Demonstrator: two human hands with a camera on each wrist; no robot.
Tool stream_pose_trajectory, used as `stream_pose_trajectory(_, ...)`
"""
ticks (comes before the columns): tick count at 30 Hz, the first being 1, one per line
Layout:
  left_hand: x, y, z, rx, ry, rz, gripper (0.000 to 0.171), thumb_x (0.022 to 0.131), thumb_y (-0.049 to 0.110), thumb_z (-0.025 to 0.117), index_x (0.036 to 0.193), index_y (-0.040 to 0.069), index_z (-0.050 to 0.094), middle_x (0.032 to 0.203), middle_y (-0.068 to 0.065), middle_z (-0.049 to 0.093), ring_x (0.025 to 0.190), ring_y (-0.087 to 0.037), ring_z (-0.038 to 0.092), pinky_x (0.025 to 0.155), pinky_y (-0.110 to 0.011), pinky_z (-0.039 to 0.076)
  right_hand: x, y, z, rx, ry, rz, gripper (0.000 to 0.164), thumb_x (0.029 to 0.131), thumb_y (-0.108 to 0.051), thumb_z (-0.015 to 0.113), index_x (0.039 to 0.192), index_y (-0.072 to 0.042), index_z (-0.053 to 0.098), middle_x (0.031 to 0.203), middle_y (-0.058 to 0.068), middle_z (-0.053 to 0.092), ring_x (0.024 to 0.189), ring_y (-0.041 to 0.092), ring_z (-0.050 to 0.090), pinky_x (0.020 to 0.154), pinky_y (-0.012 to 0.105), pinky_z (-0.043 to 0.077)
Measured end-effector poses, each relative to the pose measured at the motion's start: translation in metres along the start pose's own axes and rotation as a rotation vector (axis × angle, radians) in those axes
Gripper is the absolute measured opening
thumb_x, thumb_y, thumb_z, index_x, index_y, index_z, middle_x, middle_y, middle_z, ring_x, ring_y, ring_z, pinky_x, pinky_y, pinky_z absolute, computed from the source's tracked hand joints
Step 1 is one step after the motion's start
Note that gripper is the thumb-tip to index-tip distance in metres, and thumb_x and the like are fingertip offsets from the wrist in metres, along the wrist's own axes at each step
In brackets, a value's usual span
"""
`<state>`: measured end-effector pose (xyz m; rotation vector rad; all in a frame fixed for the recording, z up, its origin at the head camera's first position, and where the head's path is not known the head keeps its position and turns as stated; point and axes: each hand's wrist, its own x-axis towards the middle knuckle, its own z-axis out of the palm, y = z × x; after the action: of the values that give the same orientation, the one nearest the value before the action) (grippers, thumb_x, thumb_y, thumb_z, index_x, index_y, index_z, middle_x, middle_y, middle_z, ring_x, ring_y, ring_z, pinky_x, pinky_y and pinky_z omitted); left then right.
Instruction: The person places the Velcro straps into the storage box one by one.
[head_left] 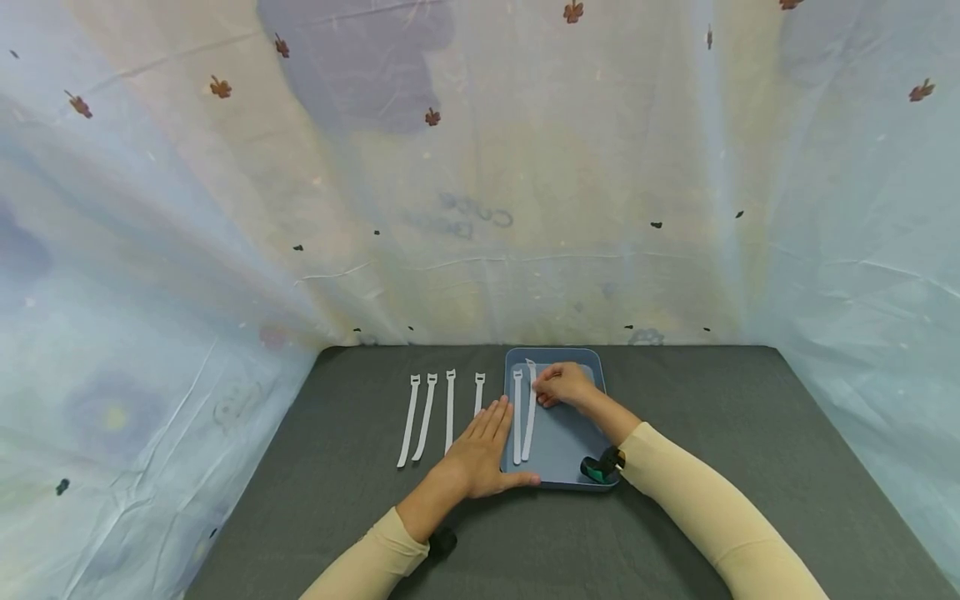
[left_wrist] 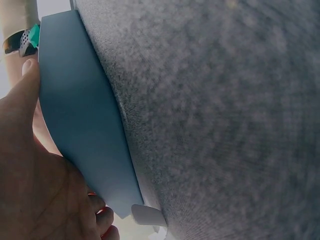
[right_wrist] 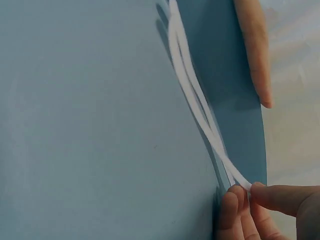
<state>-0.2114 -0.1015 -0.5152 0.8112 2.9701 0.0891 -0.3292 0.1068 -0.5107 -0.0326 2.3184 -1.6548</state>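
Tray: the blue-grey tray (head_left: 566, 450) sits on the dark tabletop (head_left: 315, 517), its clock centre used below.
Right hand: at 12 o'clock inside the tray, the right hand (head_left: 566, 386) pinches the far part of the held strap (head_left: 529, 425) between thumb and fingers.
Held strap: runs from about 11 toward 7 o'clock, within the tray's outline.
Laid strap: the laid strap (head_left: 517, 429) lies in the tray toward 9 o'clock, just beside the held one.
Left hand: at 8 o'clock the left hand (head_left: 480, 461) has its fingers extended along the tray's side, thumb at the near rim, gripping nothing.
Outside straps: four white straps (head_left: 450, 404) lie on the tabletop toward 9 o'clock, the nearest partly hidden by the left hand.
Progress: apparently one strap in, a second not yet released, four outside.
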Motion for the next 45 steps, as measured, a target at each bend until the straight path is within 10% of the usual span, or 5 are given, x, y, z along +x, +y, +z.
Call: stream_pose_trajectory(45,0.000,0.001,-0.002,-0.004,-0.002,-0.004,0.121,0.070,0.094,0.020,0.155,0.008,0.002,0.162,-0.010,-0.001,0.149,-0.027,0.005,0.120,-0.042,0.015,0.005,0.009,0.010,-0.395,0.109,-0.142,0.013,0.083,-0.015,0.075,0.079,-0.007,0.066,0.064,0.003,0.061,0.050,0.013,0.054,0.044,0.026,0.044)
